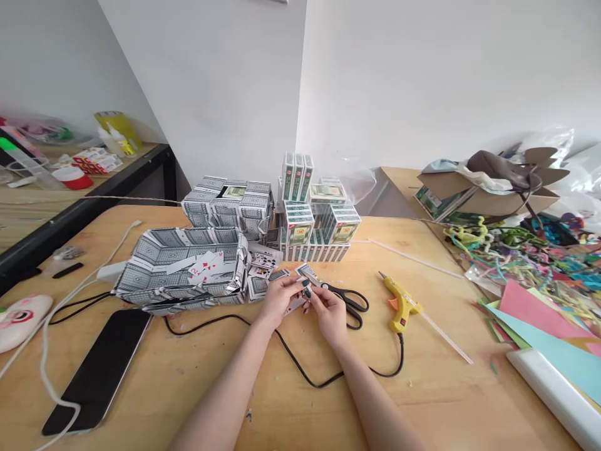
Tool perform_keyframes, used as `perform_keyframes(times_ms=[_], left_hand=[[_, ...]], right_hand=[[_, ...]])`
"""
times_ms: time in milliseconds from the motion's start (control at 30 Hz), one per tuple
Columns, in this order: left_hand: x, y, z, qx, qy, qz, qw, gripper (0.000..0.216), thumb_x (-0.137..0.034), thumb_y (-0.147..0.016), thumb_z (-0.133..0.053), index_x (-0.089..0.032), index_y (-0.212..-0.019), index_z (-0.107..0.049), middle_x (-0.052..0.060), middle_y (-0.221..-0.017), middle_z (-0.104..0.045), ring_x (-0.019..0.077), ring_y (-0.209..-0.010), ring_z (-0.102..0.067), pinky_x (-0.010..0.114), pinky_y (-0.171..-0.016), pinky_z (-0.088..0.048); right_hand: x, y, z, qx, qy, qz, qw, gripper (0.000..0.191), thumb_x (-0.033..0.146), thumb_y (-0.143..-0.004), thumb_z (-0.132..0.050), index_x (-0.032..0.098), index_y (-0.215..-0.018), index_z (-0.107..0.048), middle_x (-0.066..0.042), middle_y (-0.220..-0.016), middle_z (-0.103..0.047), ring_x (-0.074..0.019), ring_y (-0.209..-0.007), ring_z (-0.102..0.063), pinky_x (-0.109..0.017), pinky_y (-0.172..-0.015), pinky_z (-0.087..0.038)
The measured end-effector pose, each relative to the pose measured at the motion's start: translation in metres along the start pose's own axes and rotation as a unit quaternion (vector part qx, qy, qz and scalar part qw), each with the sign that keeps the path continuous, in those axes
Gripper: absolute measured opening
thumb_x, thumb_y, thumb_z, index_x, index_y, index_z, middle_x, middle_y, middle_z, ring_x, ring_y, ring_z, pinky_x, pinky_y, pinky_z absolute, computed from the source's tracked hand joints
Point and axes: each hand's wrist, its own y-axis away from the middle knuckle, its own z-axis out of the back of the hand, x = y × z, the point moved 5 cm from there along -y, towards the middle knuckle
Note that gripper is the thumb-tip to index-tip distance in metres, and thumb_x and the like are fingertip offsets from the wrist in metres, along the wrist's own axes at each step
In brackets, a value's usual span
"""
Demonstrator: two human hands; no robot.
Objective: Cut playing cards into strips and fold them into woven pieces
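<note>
My left hand and my right hand meet over the middle of the table, fingertips pinched together. Between them shows part of a white playing card, mostly hidden by the fingers. Just right of my hands lie black-handled scissors, their blades partly covered. Behind my left hand, loose playing cards are piled on the table. To the left stands an open box made of folded cards, with several loose cards inside. A yellow glue gun rests farther right.
Stacked card packs and another folded-card structure stand behind. A black cable crosses in front of my hands. A phone lies left. Glue sticks, coloured paper and pipe cleaners are right.
</note>
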Motion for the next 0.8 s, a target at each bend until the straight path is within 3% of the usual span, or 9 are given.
perform_keyframes(times_ms=[200, 433, 600, 800], left_hand=[[0.001, 0.000, 0.000, -0.002, -0.007, 0.003, 1.000, 0.028, -0.025, -0.053, -0.073, -0.012, -0.078, -0.069, 0.005, -0.068, -0.065, 0.0108, -0.056, -0.054, 0.022, -0.052, -0.038], [-0.001, -0.002, 0.002, -0.011, -0.041, -0.017, 0.999, 0.028, -0.025, -0.054, -0.072, -0.013, -0.079, -0.069, 0.003, -0.069, -0.066, 0.0100, -0.058, -0.054, 0.021, -0.056, -0.039], [-0.008, 0.000, -0.001, -0.015, -0.078, -0.050, 0.996, 0.030, -0.028, -0.055, -0.072, -0.013, -0.081, -0.069, 0.004, -0.070, -0.066, 0.0102, -0.058, -0.054, 0.021, -0.054, -0.039], [-0.007, 0.000, -0.002, -0.036, -0.088, -0.067, 0.993, 0.027, -0.030, -0.058, -0.069, -0.013, -0.080, -0.068, 0.003, -0.067, -0.065, 0.0103, -0.056, -0.053, 0.021, -0.052, -0.039]], right_hand=[[-0.003, -0.001, 0.000, 0.011, 0.009, -0.008, 1.000, 0.023, 0.033, -0.075, -0.057, 0.016, -0.087, -0.066, -0.001, -0.059, -0.063, -0.0142, -0.047, -0.056, -0.029, -0.052, -0.050], [-0.011, 0.002, 0.000, 0.003, 0.079, 0.007, 0.997, 0.035, 0.029, -0.072, -0.059, 0.015, -0.104, -0.061, -0.005, -0.072, -0.067, -0.0165, -0.054, -0.061, -0.029, -0.053, -0.052], [-0.008, 0.004, 0.001, -0.018, 0.158, 0.051, 0.986, 0.033, 0.029, -0.076, -0.055, 0.017, -0.106, -0.062, -0.002, -0.064, -0.064, -0.0159, -0.052, -0.060, -0.028, -0.053, -0.051], [-0.009, 0.002, 0.003, -0.018, 0.158, 0.054, 0.986, 0.032, 0.029, -0.077, -0.053, 0.016, -0.105, -0.062, -0.002, -0.065, -0.065, -0.0156, -0.052, -0.059, -0.027, -0.053, -0.051]])
